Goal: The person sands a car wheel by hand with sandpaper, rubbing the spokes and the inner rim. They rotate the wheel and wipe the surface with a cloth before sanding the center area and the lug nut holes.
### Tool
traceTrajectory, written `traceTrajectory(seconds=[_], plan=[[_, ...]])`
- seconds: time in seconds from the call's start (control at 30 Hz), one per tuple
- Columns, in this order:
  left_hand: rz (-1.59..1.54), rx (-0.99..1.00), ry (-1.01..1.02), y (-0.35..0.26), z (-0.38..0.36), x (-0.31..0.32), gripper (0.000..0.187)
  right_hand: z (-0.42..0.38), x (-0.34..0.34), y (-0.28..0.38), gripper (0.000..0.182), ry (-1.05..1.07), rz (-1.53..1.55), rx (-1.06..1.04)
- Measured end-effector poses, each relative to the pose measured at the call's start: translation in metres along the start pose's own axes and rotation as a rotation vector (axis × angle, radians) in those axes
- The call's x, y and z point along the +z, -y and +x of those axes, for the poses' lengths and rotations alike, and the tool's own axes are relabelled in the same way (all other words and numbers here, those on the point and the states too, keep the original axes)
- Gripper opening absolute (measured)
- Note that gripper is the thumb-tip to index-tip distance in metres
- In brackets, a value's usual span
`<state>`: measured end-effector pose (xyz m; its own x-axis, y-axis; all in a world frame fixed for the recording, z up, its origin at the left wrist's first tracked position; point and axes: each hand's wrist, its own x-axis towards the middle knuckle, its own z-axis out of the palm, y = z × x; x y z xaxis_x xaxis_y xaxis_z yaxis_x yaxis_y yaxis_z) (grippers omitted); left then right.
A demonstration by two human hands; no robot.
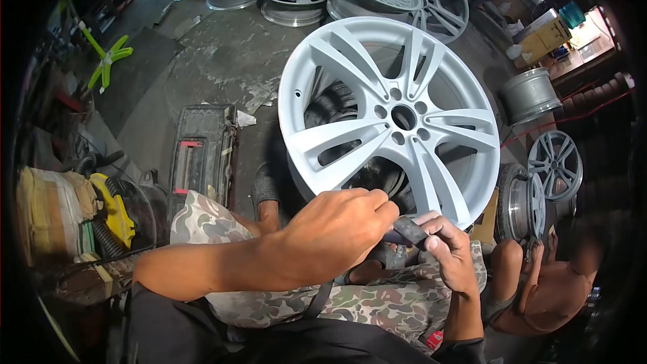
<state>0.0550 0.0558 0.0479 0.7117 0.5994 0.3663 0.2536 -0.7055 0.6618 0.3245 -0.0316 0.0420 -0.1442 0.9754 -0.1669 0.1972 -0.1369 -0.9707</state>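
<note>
Toolbox [202,152] beside pale wheel [387,111]

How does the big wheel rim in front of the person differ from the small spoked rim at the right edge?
The pale grey rim is matte and fills the middle of the view near both hands; the darker rim looks shinier and stands farther off. The pale rim has broad paired spokes; the darker one has thinner spokes. Both stand tilted, faces toward the camera.

wheel rim [377,104]: pale grey-white | shorts [397,300]: green-brown camouflage | small piece [408,231] in fingers: dark grey | case [202,152]: black, red latches
</note>
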Motion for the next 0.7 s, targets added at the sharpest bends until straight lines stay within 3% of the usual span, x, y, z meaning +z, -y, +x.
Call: traceTrajectory(seconds=[0.07, 0.1, 0.17, 0.2, 0.37, 0.4, 0.43, 0.5, 0.53, 0.57, 0.7], plan=[[-0.02, -0.01, -0.009, 0.001, 0.0, -0.003, 0.018, 0.013, 0.008, 0.01, 0.021, -0.004, -0.252, -0.28], [-0.001, 0.004, -0.014, 0.002, 0.0, -0.004, 0.017, 0.017, 0.011, 0.018, 0.021, -0.006, -0.255, -0.279], [0.013, 0.032, -0.014, 0.001, 0.003, -0.004, 0.017, 0.02, 0.017, 0.032, 0.03, -0.015, -0.354, -0.071], [0.057, 0.049, -0.035, -0.002, 0.004, -0.004, 0.017, 0.026, 0.013, 0.022, 0.026, 0.032, -0.464, -0.177], [0.266, 0.078, -0.231, -0.025, 0.015, -0.008, 0.017, 0.081, 0.002, 0.027, 0.023, -0.042, -0.558, -0.221], [0.341, 0.132, -0.222, -0.03, 0.016, -0.006, 0.017, 0.107, -0.005, 0.014, 0.024, -0.075, -0.514, -0.372], [0.416, 0.182, -0.213, -0.035, 0.017, -0.002, 0.018, 0.125, -0.007, 0.024, 0.024, -0.075, -0.442, -0.218], [0.42, 0.265, -0.075, -0.042, 0.017, 0.012, 0.02, 0.175, -0.018, 0.015, 0.026, -0.113, -0.422, -0.227], [0.411, 0.293, -0.038, -0.045, 0.018, 0.019, 0.021, 0.204, -0.021, 0.004, 0.027, -0.158, -0.5, -0.385], [0.403, 0.322, 0.001, -0.048, 0.019, 0.025, 0.022, 0.228, -0.022, -0.002, 0.032, -0.177, -0.555, -0.301], [0.356, 0.339, 0.004, -0.05, 0.025, 0.034, 0.023, 0.291, 0.01, -0.014, 0.043, -0.205, -0.665, -0.298]])
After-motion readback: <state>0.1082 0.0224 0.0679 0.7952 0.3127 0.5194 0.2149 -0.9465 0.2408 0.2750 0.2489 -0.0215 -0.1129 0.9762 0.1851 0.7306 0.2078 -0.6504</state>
